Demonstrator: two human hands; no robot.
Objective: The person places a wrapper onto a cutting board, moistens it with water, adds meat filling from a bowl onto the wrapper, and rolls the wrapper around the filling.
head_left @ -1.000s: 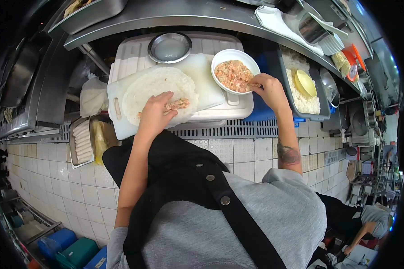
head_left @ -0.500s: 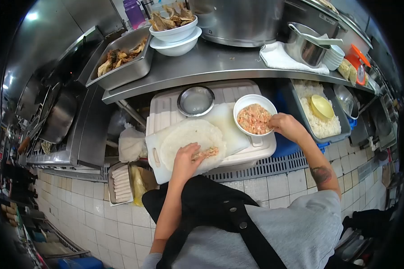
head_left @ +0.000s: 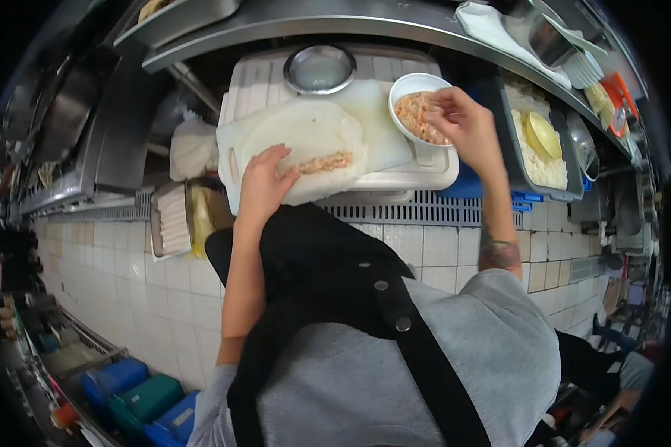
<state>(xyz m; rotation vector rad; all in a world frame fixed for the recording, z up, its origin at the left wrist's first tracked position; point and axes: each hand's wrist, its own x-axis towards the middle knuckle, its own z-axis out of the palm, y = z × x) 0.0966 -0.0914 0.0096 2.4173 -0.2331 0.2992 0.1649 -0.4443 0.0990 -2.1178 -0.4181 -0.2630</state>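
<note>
On the cutting board lies a thin, pale round wrapper sheet. A short strip of pinkish minced filling runs across its near part. My left hand rests at the wrapper's left side, fingers spread, thumb by the left end of the strip. Over the white bowl, my right hand is curled with its fingertips drawn together at the mince inside. Whether any mince is between those fingers is hidden.
A steel bowl of cloudy liquid stands behind the board on a lidded tub. To the right is a grey bin of white shreds with a yellow bowl. A tray of pale rolls sits low left. A steel shelf overhangs behind.
The view has tilted downward. My left hand has shifted left off the filling, leaving the strip more exposed and longer. My right hand has moved from the bowl's right rim to over the mince.
</note>
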